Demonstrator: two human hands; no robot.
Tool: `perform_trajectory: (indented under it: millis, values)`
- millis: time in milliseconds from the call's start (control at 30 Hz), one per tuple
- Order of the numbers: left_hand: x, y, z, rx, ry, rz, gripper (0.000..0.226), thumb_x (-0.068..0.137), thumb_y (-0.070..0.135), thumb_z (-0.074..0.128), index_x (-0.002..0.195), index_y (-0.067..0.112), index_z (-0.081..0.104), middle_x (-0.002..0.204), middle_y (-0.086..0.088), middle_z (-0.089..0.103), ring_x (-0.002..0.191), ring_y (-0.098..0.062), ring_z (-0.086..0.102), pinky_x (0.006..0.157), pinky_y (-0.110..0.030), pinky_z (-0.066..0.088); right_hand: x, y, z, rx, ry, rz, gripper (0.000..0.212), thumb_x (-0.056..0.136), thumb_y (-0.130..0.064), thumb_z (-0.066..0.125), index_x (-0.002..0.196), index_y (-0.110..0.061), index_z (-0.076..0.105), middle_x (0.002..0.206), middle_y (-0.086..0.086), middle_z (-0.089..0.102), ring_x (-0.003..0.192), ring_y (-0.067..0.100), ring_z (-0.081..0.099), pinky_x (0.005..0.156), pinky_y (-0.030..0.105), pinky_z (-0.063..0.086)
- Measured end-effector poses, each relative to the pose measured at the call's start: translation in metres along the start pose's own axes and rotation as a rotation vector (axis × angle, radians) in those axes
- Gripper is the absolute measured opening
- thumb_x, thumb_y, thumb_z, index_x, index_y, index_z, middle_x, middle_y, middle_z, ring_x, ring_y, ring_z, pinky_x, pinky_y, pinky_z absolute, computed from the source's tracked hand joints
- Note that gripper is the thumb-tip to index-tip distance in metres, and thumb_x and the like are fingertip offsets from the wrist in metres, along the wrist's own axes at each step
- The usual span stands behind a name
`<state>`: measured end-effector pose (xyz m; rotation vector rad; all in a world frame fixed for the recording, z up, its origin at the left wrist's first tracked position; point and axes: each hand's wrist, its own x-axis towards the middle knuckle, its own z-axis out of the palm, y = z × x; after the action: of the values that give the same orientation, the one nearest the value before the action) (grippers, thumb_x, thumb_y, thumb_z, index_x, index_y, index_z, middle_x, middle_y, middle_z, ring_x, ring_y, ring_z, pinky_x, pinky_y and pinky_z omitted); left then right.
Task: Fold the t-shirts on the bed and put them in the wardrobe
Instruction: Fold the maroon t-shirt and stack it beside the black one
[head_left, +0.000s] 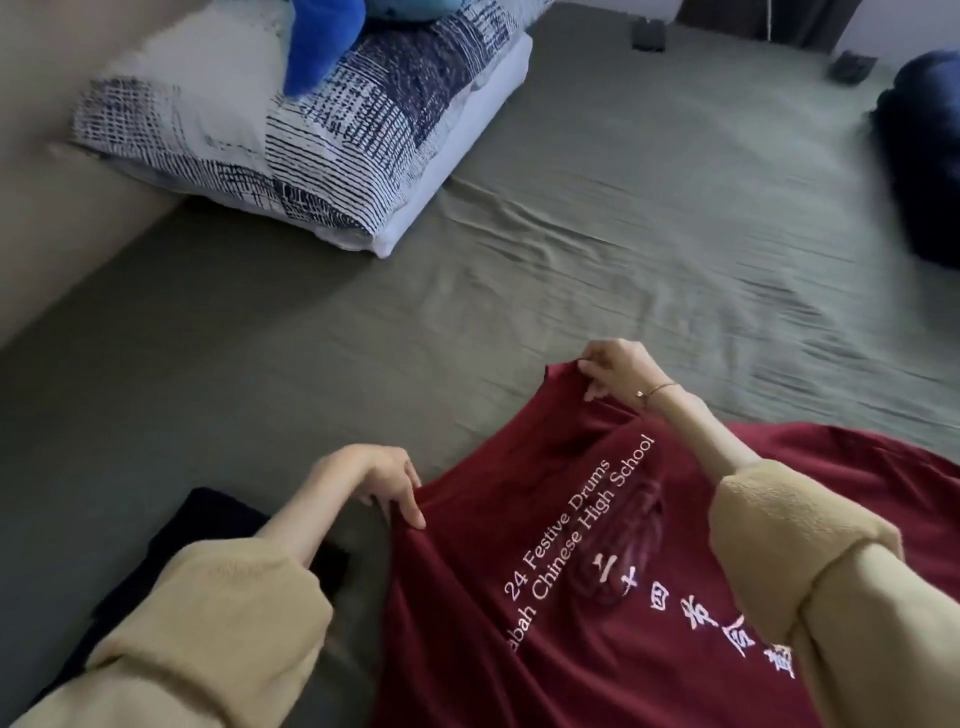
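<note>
Left hand (371, 480) and right hand (615, 366) pinch the maroon t-shirt (519, 649) — folded dark garment (208, 525) just left.

T-shirt (597, 597) on bed (597, 249) before the person, folded garment (208, 525) left, pillow (291, 156) behind, far left.

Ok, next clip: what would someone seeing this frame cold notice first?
The dark red t-shirt with white lettering fills the lower right, both hands pinching one edge: left hand at the near corner, right hand farther up. Beyond it, a blue-and-white patterned pillow sits at the upper left of the grey-green bed sheet. A dark folded garment lies under the left forearm.
</note>
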<state>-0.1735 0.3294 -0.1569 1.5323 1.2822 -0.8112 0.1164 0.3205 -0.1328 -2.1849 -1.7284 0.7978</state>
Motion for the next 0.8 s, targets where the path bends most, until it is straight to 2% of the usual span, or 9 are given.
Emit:
perform_trajectory:
  millis: [33, 100, 167, 233, 333, 467, 567, 667, 800]
  values:
    - [0.0, -0.001, -0.005, 0.012, -0.055, -0.028, 0.055, 0.08, 0.016, 0.074, 0.129, 0.01, 0.052, 0.121, -0.004, 0.065, 0.089, -0.016, 0.065, 0.074, -0.022, 0.04, 0.007, -0.007, 0.005, 0.025, 0.002, -0.009, 0.004, 0.09, -0.003, 0.054, 0.092, -0.007, 0.055, 0.053, -0.014, 0.058, 0.037, -0.007, 0.052, 0.054, 0.017, 0.045]
    - [0.004, -0.001, -0.012, 0.047, -0.152, -0.056, 0.05, 0.081, 0.014, 0.073, 0.126, 0.015, 0.051, 0.111, 0.003, 0.068, 0.089, -0.014, 0.07, 0.076, -0.022, 0.039, 0.02, -0.014, 0.013, 0.001, -0.094, -0.053, 0.023, 0.083, -0.002, 0.062, 0.105, -0.006, 0.057, 0.069, -0.01, 0.057, 0.051, -0.002, 0.056, 0.055, 0.009, 0.042]
    - [0.013, 0.0, -0.018, 0.112, -0.219, -0.065, 0.031, 0.08, 0.018, 0.074, 0.105, 0.023, 0.057, 0.104, 0.007, 0.071, 0.074, -0.003, 0.069, 0.066, -0.019, 0.038, 0.031, -0.014, 0.019, -0.169, -0.213, -0.076, 0.034, 0.08, -0.011, 0.07, 0.112, -0.007, 0.06, 0.084, 0.0, 0.062, 0.082, 0.015, 0.059, 0.073, 0.019, 0.042]
    - [0.018, 0.002, -0.024, 0.164, -0.285, -0.084, 0.02, 0.081, 0.021, 0.074, 0.083, 0.025, 0.055, 0.093, 0.011, 0.072, 0.071, 0.002, 0.068, 0.06, -0.015, 0.036, 0.041, -0.018, 0.02, -0.234, -0.167, -0.064, 0.027, 0.084, -0.019, 0.067, 0.108, -0.006, 0.065, 0.095, 0.014, 0.066, 0.094, 0.029, 0.061, 0.083, 0.027, 0.043]
    - [0.018, 0.0, -0.036, 0.206, -0.347, -0.123, 0.017, 0.084, 0.019, 0.071, 0.078, 0.023, 0.056, 0.079, 0.017, 0.07, 0.084, -0.001, 0.069, 0.057, -0.015, 0.037, 0.054, -0.04, 0.031, -0.123, -0.058, -0.107, 0.013, 0.089, -0.016, 0.06, 0.098, -0.008, 0.066, 0.083, 0.011, 0.067, 0.082, 0.029, 0.067, 0.076, 0.024, 0.042]
    - [0.01, -0.009, -0.049, 0.221, -0.325, -0.118, 0.012, 0.085, 0.016, 0.069, 0.092, 0.018, 0.06, 0.089, 0.013, 0.071, 0.069, 0.004, 0.067, 0.06, -0.017, 0.037, 0.07, -0.056, 0.056, -0.03, 0.126, -0.216, 0.013, 0.085, -0.002, 0.058, 0.095, 0.004, 0.063, 0.094, 0.019, 0.065, 0.092, 0.033, 0.06, 0.081, 0.033, 0.039]
    - [0.005, -0.015, -0.05, 0.177, -0.338, -0.107, 0.017, 0.082, 0.029, 0.073, 0.087, 0.02, 0.059, 0.087, 0.017, 0.071, 0.071, 0.002, 0.068, 0.067, -0.019, 0.037, 0.07, -0.055, 0.069, 0.015, 0.1, -0.292, 0.015, 0.078, 0.009, 0.055, 0.092, 0.008, 0.06, 0.09, 0.022, 0.064, 0.086, 0.037, 0.06, 0.079, 0.034, 0.04]
    - [0.009, -0.012, -0.048, 0.074, -0.21, -0.071, 0.04, 0.074, 0.058, 0.07, 0.078, 0.019, 0.059, 0.083, 0.008, 0.067, 0.069, -0.007, 0.069, 0.065, -0.022, 0.04, 0.067, -0.044, 0.052, 0.016, 0.149, -0.242, 0.031, 0.076, -0.004, 0.059, 0.107, -0.009, 0.058, 0.103, 0.009, 0.06, 0.094, 0.024, 0.058, 0.084, 0.033, 0.043]
    - [0.021, 0.005, -0.05, -0.175, 0.122, 0.07, 0.053, 0.082, 0.058, 0.059, 0.08, 0.005, 0.065, 0.075, -0.003, 0.067, 0.057, -0.015, 0.063, 0.07, -0.027, 0.049, 0.064, -0.005, 0.002, -0.25, -0.198, 0.151, 0.018, 0.071, -0.035, 0.064, 0.088, -0.032, 0.059, 0.108, 0.0, 0.066, 0.104, 0.023, 0.059, 0.095, 0.04, 0.046]
